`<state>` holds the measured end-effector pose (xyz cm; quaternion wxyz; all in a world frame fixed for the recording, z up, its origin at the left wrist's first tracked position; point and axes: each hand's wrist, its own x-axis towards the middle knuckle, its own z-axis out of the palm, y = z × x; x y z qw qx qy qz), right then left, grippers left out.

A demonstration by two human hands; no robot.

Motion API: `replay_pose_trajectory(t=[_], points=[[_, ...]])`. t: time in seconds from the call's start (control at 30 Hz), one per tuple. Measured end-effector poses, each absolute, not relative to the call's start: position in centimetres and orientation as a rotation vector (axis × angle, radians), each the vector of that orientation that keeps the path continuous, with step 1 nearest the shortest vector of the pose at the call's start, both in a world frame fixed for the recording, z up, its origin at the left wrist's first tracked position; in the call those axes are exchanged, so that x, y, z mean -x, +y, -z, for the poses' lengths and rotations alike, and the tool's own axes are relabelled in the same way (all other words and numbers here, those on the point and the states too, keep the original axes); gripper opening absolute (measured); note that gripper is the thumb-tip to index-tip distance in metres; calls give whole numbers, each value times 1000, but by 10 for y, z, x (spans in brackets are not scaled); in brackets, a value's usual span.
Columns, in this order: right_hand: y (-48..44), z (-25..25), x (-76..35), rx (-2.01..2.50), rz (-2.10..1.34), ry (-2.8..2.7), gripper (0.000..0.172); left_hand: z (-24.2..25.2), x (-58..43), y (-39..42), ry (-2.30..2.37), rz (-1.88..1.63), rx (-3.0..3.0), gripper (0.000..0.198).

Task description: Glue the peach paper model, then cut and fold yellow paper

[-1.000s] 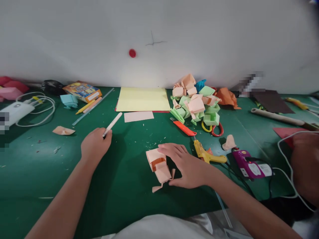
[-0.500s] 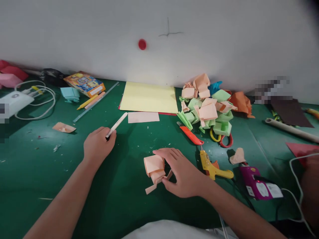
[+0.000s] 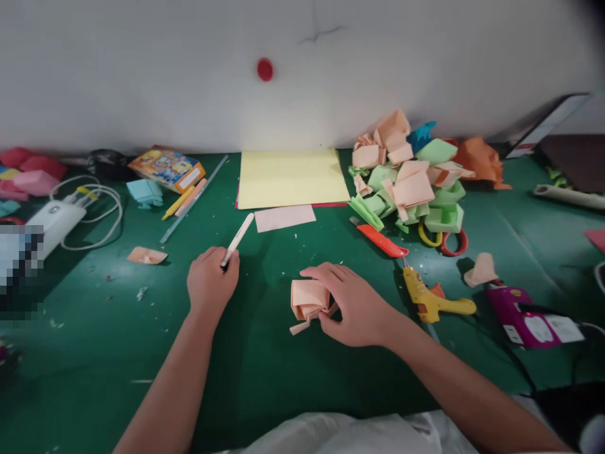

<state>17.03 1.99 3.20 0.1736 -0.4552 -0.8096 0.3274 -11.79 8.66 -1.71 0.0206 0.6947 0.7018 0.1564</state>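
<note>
My left hand (image 3: 211, 282) rests on the green table (image 3: 265, 372), fingers closed round a white pen (image 3: 237, 239) that points up and to the right. My right hand (image 3: 355, 304) grips a folded peach paper piece (image 3: 307, 300) near the table's middle, thumb under it and fingers over its right side. A thin paper strip sticks out below the piece to the left.
A yellow sheet (image 3: 290, 177) lies by the wall, a pink slip (image 3: 285, 217) below it. A heap of folded peach and green papers (image 3: 406, 183), scissors (image 3: 444, 239), an orange cutter (image 3: 380, 240), a yellow glue gun (image 3: 432, 296) and a purple device (image 3: 524, 315) lie right. Charger and cables (image 3: 66, 217) sit left.
The folded peach piece has been turned and gathered more tightly under my right hand. My left hand still holds the pen. The view has shifted, so everything sits further right.
</note>
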Motion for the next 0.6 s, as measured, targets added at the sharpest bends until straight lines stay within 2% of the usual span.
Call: replay_pose_trajectory(t=[0.13,0.2,0.3,0.5,0.6], points=[[17,-46,-188,1365,-1017,-2093,64,11,120,90,2140,-492,-2204,37],[21,-54,-212,1404,-919,-2021,65,9,121,90,2134,-522,-2232,37],[39,-71,-262,1493,-551,-1972,64,9,125,89,2219,-555,-2222,30],[110,-107,-349,1659,461,-1927,64,14,135,89,2354,-608,-2380,25],[150,-117,-365,1782,718,-1871,65,16,137,91,2343,-643,-2451,27]])
